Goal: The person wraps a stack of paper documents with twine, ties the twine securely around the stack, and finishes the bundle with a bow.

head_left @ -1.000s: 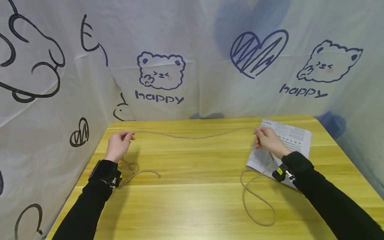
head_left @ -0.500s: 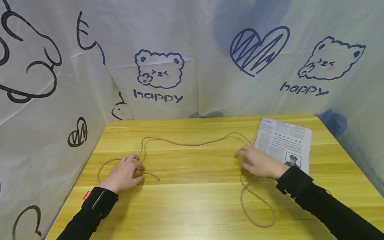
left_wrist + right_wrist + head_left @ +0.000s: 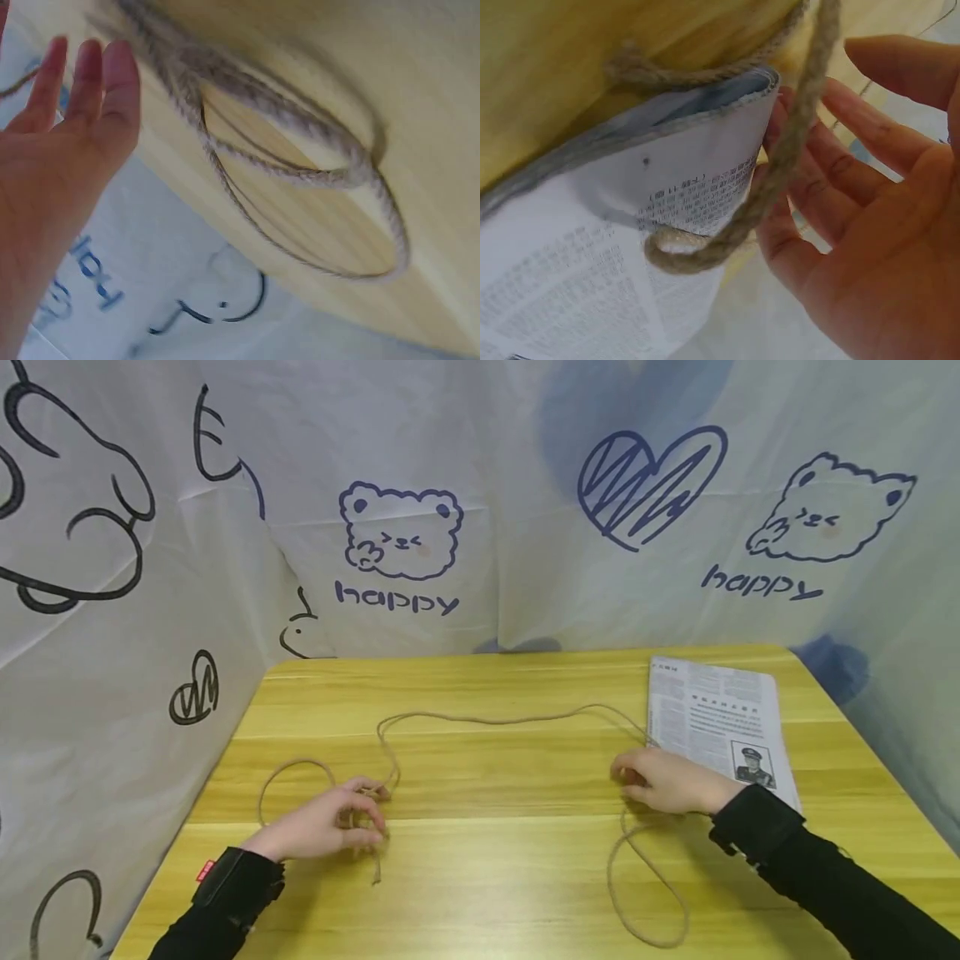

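Note:
A thin tan braided rope (image 3: 487,721) lies in a wavy line across the wooden table, with loose loops at both ends. Above its left loops is my left hand (image 3: 322,822); in the left wrist view its visible fingers (image 3: 120,82) are extended, beside the rope loops (image 3: 300,176). My right hand (image 3: 675,779) hovers by the folded newspaper's left edge. From the right wrist, that hand's thumb and fingers (image 3: 836,161) are spread apart, with a bend of rope (image 3: 787,150) in front of them and the newspaper (image 3: 630,225) close to the fingertips. Whether they touch is unclear.
The printed newspaper (image 3: 690,693) lies at the table's right rear. A loop of rope (image 3: 686,902) lies nearer the front on the right. White cloth (image 3: 487,527) with drawings surrounds the back and sides of the table (image 3: 487,877).
Both hands first pinched the rope stretched between them, then lowered and released it. My left hand has since moved nearer, and the left rope end shifted with it. The newspaper has turned slightly.

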Demonstrator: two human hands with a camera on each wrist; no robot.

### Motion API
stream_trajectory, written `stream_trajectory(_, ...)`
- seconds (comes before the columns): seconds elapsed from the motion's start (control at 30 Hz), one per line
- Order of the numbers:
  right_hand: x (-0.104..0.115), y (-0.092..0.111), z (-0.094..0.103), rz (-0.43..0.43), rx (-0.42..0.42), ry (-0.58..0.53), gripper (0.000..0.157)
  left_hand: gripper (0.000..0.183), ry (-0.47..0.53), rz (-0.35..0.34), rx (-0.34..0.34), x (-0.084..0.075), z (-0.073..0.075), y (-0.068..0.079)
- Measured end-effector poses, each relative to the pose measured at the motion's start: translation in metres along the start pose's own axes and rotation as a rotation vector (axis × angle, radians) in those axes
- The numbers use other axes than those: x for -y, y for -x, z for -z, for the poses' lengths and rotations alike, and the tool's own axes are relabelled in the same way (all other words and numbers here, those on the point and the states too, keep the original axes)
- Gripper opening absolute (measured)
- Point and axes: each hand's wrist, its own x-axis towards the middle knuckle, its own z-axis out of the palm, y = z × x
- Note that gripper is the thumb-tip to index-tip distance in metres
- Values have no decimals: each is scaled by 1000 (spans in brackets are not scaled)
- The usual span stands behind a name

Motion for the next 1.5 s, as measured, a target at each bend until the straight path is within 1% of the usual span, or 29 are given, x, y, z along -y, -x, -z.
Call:
stream_trajectory(0.03,-1,1,1,-11,-19,-11,20,23,34,4,-31,1,3,1)
stream_trajectory(0.1,-2,1,1,-36,-86,-21,18,33,49,17,-137,4,10,4)
stream_trajectory(0.17,-3,2,2,-67,-171,-11,19,38,-27,60,-243,9,18,8)
stream_trajectory(0.2,-4,2,3,-83,-215,2,21,41,-93,95,-284,12,22,10)
stream_trajectory(0.23,-5,2,4,-101,-253,28,23,43,-154,144,-309,14,25,11)
stream_trajectory(0.27,-7,3,5,-121,-279,51,26,46,-213,204,-314,17,28,13)
stream_trajectory(0.3,-8,3,7,-142,-298,74,29,50,-265,271,-300,19,30,14)
stream_trajectory(0.37,-11,3,9,-189,-307,101,35,56,-337,395,-249,23,33,16)
stream_trajectory(0.4,-13,3,9,-215,-298,107,38,57,-357,441,-232,26,33,16)
stream_trajectory(0.43,-14,3,10,-239,-282,104,41,56,-368,474,-220,28,33,16)
stream_trajectory(0.47,-15,3,9,-259,-264,92,43,53,-369,486,-215,30,33,16)
stream_trajectory(0.5,-17,3,9,-273,-245,76,44,50,-366,474,-218,33,32,15)
stream_trajectory(0.57,-19,2,7,-290,-211,41,44,39,-354,414,-228,37,30,14)
stream_trajectory(0.63,-20,2,6,-283,-186,10,40,28,-326,348,-218,37,29,13)
stream_trajectory(0.67,-20,2,5,-275,-181,-2,37,25,-304,326,-208,34,29,12)
stream_trajectory(0.73,-20,1,4,-262,-176,-18,30,17,-294,295,-201,26,29,9)
stream_trajectory(0.8,-19,0,4,-248,-178,-16,23,11,-308,283,-220,15,28,3)
stream_trajectory(0.83,-19,-2,4,-242,-182,-10,20,15,-318,278,-233,10,27,-2)
stream_trajectory(0.9,-18,-5,3,-229,-188,6,17,28,-331,278,-255,-1,23,-15)
stream_trajectory(0.97,-17,-8,2,-214,-196,13,14,40,-320,290,-254,-11,16,-31)
stream_trajectory(1.0,-17,-10,2,-209,-198,15,13,42,-320,291,-246,-14,12,-39)
stream_trajectory(1.07,-17,-11,0,-211,-197,0,13,39,-321,305,-229,-19,4,-53)
stream_trajectory(1.1,-17,-11,0,-214,-198,-12,13,35,-328,313,-223,-21,0,-58)
stream_trajectory(1.17,-19,-10,0,-220,-202,-36,14,26,-350,300,-229,-21,-4,-66)
stream_trajectory(1.23,-21,-8,0,-231,-211,-70,14,19,-366,292,-237,-19,-6,-68)
stream_trajectory(1.33,-24,-6,-1,-250,-218,-139,14,15,-371,295,-248,-13,-6,-64)
stream_trajectory(1.5,-25,-6,-3,-319,-179,-338,19,15,-365,326,-252,-4,-1,-53)
